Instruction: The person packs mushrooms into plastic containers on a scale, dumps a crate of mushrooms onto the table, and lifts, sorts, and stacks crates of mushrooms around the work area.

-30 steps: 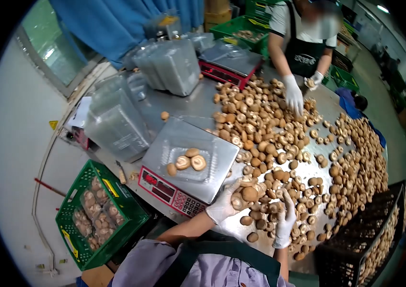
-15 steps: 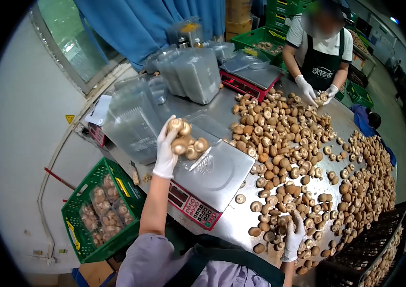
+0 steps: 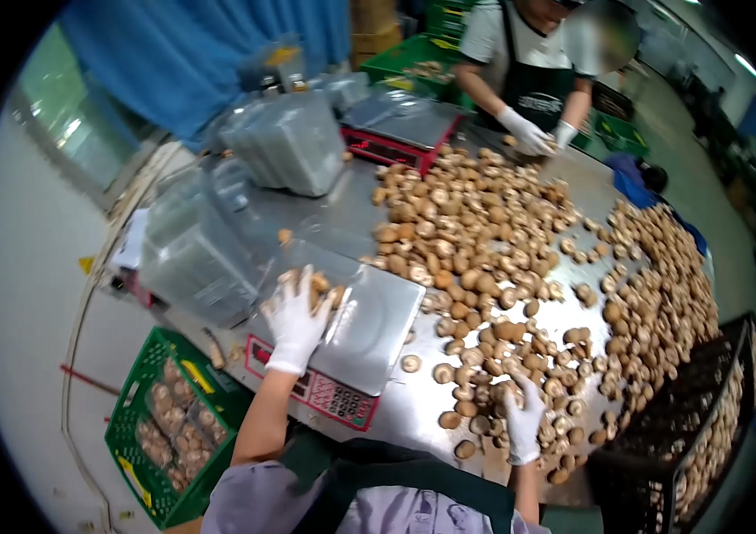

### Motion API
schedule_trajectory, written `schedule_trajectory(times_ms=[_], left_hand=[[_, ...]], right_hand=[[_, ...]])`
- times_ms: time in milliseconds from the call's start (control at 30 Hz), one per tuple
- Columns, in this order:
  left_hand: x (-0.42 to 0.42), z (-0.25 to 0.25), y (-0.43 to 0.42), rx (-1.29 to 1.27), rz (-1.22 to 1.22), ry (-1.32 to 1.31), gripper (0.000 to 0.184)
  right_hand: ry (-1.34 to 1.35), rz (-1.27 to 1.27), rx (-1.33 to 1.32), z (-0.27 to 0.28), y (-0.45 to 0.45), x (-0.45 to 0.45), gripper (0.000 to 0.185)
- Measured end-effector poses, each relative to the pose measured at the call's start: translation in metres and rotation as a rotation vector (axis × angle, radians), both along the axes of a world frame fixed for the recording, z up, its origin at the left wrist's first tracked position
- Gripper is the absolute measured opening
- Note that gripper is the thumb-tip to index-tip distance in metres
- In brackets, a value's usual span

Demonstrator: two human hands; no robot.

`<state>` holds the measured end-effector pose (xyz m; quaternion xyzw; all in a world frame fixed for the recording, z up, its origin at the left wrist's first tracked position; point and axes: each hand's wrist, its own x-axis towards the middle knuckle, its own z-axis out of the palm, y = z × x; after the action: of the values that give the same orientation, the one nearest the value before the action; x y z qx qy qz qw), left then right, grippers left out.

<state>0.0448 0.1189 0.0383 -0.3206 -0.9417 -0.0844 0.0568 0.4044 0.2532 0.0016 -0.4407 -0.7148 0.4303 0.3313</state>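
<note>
My gloved left hand (image 3: 298, 322) is over the clear plastic tray (image 3: 344, 298) on the weighing scale (image 3: 367, 343). Its fingers are spread on several brown mushrooms (image 3: 320, 285) in the tray, and the palm hides part of them. At the near edge of the mushroom pile (image 3: 485, 227), my gloved right hand (image 3: 525, 420) has its fingers curled round a mushroom (image 3: 503, 392); the grip is partly hidden among the others. The scale's red front panel with its keypad faces me.
Stacks of clear trays (image 3: 204, 258) stand left of the scale. A green crate (image 3: 142, 436) with filled packs sits low at the left, a black crate (image 3: 663, 445) at the right. Across the table, a co-worker's gloved hands (image 3: 529, 133) handle mushrooms near a second red scale (image 3: 405, 133).
My left hand has lowered its mushrooms onto the tray and spread its fingers. My right hand stays at the pile, its fingers closing among the mushrooms. The whole view has shifted.
</note>
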Motion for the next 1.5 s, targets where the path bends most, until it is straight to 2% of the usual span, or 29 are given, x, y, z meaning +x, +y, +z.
schedule_trajectory(times_ms=[167, 333, 433, 533, 600, 667, 733, 767, 800, 833, 867, 933, 1000, 1033, 1067, 1100, 1133, 1200, 1233, 1300, 1333, 1400, 1467, 1500], left_hand=[[0.051, 0.016, 0.0, -0.104, 0.013, -0.025, 0.072], [0.052, 0.011, 0.007, -0.093, -0.001, -0.007, 0.076], [0.044, 0.012, 0.022, -0.113, 0.052, -0.045, 0.077], [0.04, 0.008, 0.031, -0.132, 0.103, -0.058, 0.078], [0.041, 0.003, 0.034, -0.138, 0.143, 0.004, 0.079], [0.042, 0.007, 0.029, -0.153, 0.134, -0.037, 0.08], [0.045, 0.013, 0.023, -0.171, 0.134, -0.087, 0.081], [0.046, 0.015, 0.02, -0.181, 0.124, -0.116, 0.082], [0.048, 0.018, 0.017, -0.193, 0.113, -0.147, 0.082], [0.05, 0.023, 0.016, -0.176, 0.119, -0.188, 0.082], [0.053, 0.02, 0.013, -0.187, 0.131, -0.191, 0.082], [0.056, 0.01, 0.01, -0.102, 0.059, -0.052, 0.081], [0.062, 0.007, 0.013, -0.06, 0.053, -0.008, 0.076], [0.064, 0.01, 0.015, 0.021, -0.004, 0.043, 0.072], [0.067, 0.013, 0.019, 0.105, -0.062, 0.093, 0.068], [0.072, 0.021, 0.024, 0.242, -0.136, 0.11, 0.054], [0.08, 0.026, 0.028, 0.243, -0.14, 0.106, 0.054], [0.094, 0.033, 0.037, 0.57, -0.415, -0.125, 0.044], [0.102, 0.029, 0.042, 0.597, -0.495, -0.227, 0.042], [0.122, 0.014, 0.052, 0.648, -0.606, -0.494, 0.041], [0.132, 0.007, 0.058, 0.649, -0.677, -0.619, 0.04], [0.149, -0.022, 0.068, 0.501, -0.694, -0.66, 0.044], [0.163, -0.056, 0.075, 0.305, -0.651, -0.71, 0.052], [0.168, -0.067, 0.078, 0.174, -0.697, -0.578, 0.059]], right_hand=[[-0.197, 0.021, 0.104, -0.007, 0.022, 0.003, 0.031], [-0.296, -0.006, 0.185, -0.023, 0.091, -0.012, 0.035], [-0.291, 0.03, 0.089, -0.014, 0.134, -0.042, 0.034], [-0.392, 0.005, 0.33, -0.06, 0.174, -0.075, 0.034], [-0.51, 0.103, 0.162, -0.08, 0.182, -0.091, 0.033], [-0.484, 0.106, 0.354, -0.091, 0.179, -0.093, 0.032], [-0.215, 0.057, 0.084, -0.094, 0.169, -0.085, 0.028], [0.034, 0.012, -0.4, -0.095, 0.168, -0.078, 0.024], [0.144, -0.038, -0.299, -0.077, 0.157, -0.071, 0.021], [0.296, -0.083, -0.445, -0.052, 0.148, -0.062, 0.022], [0.531, -0.013, -0.577, -0.092, 0.164, -0.038, 0.034], [0.902, -0.08, -0.75, -0.093, 0.164, -0.016, 0.035], [1.244, -0.266, -0.867, -0.093, 0.162, -0.005, 0.034], [1.295, -0.235, -0.915, -0.089, 0.162, 0.004, 0.036], [1.214, -0.297, -0.925, -0.086, 0.161, 0.012, 0.042], [1.268, -0.161, -0.953, -0.088, 0.164, 0.014, 0.044], [1.319, -0.023, -0.979, -0.078, 0.164, 0.011, 0.046], [1.144, -0.173, -1.066, -0.044, 0.156, -0.004, 0.047], [1.004, -0.138, -0.984, -0.045, 0.156, -0.01, 0.048], [0.318, -0.042, -0.497, -0.047, 0.15, -0.031, 0.041], [0.106, -0.007, -0.451, -0.04, 0.147, -0.044, 0.041], [-0.613, 0.112, -0.104, -0.017, 0.124, -0.064, 0.045], [-0.65, 0.231, 0.312, -0.055, 0.104, -0.069, 0.049], [-0.67, 0.276, 0.163, -0.053, 0.098, -0.069, 0.046]])
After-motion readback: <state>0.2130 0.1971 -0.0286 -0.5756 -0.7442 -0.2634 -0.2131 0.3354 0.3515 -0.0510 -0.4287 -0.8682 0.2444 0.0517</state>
